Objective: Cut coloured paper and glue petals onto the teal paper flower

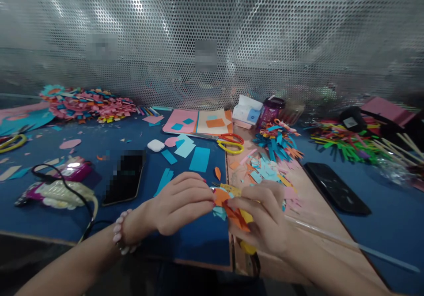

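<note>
My left hand (185,201), with a pink bead bracelet (119,234) at the wrist, pinches the left side of an orange and light-blue paper piece (221,195). Around its other side my right hand (265,214) is closed, with folded orange paper petals (236,216) between thumb and fingers. A yellow object (247,247) shows below the right palm; its kind is mostly hidden. One loose orange petal (217,173) lies just beyond the fingertips. Blue paper strips (164,181) and a blue paper rectangle (199,159) rest past my left hand.
Scissors (230,142) lie before pink and cream paper sheets (181,121). Phones lie left (126,176) and right (336,187). A corded glue gun (66,190) sits at left. Paper scraps (265,170), a fringed paper bundle (276,141) and a clear stick (357,245) are at right.
</note>
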A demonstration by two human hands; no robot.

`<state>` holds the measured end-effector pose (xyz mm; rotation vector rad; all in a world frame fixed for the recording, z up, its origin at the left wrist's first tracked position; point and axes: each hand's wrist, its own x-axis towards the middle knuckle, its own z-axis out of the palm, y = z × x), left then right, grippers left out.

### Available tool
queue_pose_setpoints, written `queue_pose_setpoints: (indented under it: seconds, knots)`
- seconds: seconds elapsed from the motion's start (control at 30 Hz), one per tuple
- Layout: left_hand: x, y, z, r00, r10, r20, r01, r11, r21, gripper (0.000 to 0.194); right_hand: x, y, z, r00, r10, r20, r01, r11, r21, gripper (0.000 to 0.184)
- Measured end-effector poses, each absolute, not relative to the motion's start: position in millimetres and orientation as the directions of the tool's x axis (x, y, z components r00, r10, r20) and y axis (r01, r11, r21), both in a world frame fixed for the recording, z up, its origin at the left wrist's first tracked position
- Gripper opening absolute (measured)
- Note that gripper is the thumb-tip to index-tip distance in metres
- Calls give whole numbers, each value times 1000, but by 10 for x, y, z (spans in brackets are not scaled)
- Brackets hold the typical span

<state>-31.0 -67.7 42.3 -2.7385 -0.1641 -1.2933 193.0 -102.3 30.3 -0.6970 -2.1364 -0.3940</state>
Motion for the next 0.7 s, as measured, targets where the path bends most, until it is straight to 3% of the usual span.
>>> queue_pose_setpoints:
  seconds: [0.33, 0.53, 0.7]
  knots:
    - [-292, -731, 583, 689, 22, 724, 143, -984, -106, 20, 1900, -1092, 357, -504, 384, 774, 579, 815, -27, 14]
    - [-262, -669, 460, 580, -106, 808, 109, -972, -206, 19, 1903, -1090, 379, -515, 330, 791, 554, 832, 14, 12]
    - [-277, -713, 521, 624, -89, 776, 123, -970, -210, 20, 1911, -1092, 356, -515, 287, 808, 541, 840, 46, 12]
